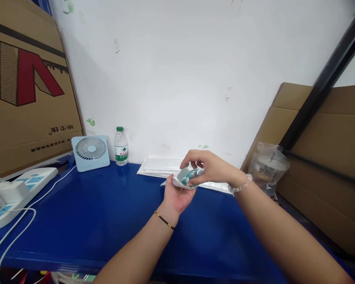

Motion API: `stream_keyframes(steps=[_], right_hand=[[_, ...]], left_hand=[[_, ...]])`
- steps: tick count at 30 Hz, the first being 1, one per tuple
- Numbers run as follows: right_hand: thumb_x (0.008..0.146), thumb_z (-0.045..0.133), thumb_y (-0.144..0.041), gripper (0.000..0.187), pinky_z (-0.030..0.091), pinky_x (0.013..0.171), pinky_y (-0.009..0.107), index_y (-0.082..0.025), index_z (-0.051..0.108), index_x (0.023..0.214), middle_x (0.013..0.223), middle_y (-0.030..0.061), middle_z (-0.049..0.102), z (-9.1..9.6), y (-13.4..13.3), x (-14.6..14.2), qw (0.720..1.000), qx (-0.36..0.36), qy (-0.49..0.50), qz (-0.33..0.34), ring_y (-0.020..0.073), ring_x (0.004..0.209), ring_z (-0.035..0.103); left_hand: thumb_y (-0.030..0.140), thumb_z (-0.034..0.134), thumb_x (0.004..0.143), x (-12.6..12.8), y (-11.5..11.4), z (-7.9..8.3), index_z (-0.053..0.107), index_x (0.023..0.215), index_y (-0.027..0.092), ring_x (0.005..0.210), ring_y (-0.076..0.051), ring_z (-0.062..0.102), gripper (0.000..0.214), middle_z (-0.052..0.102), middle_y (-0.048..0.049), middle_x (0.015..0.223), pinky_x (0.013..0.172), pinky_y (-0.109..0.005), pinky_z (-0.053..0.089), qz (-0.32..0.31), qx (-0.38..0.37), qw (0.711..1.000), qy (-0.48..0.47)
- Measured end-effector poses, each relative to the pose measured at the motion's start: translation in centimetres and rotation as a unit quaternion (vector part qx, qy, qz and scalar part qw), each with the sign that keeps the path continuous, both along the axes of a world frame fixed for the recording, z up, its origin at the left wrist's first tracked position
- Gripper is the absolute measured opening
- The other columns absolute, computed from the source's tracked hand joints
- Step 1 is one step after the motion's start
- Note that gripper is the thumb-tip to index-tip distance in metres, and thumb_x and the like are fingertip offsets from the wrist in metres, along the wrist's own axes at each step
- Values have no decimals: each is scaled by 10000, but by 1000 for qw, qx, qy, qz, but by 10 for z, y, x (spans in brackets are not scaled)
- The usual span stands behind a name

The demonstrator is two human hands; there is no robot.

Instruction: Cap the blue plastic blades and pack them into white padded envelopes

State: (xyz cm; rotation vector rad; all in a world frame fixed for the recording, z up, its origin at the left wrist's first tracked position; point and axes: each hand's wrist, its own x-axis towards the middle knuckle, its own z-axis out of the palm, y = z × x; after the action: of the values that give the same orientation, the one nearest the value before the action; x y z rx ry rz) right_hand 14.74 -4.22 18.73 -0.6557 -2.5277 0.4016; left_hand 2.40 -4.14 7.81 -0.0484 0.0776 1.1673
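Over the blue table (106,221), my left hand (176,195) grips the edge of a small white mailer bag (179,182) from below. My right hand (205,165) pinches a small teal-and-white item (191,175) at the bag's mouth; what the item is I cannot make out. Both hands hover just in front of a flat stack of white mailer bags (162,165) that lies against the wall.
A light-blue desk fan (90,152) and a water bottle (121,146) stand at the back left. A white power strip (16,193) with cables lies at far left. Cardboard boxes (26,90) lean left and right; a bagged plastic cup (268,165) sits at right.
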Motion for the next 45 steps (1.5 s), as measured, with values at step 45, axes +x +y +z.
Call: stream_keyframes(steps=[45], right_hand=[[758, 537, -411, 401, 449, 788, 319, -104, 654, 989, 976, 140, 665, -136, 165, 7, 898, -83, 66, -428, 254, 930, 610]], left_hand=[[266, 541, 773, -88, 84, -55, 425, 951, 218, 1029, -228, 582, 218, 506, -120, 1112, 792, -401, 523, 125, -28, 955, 269]])
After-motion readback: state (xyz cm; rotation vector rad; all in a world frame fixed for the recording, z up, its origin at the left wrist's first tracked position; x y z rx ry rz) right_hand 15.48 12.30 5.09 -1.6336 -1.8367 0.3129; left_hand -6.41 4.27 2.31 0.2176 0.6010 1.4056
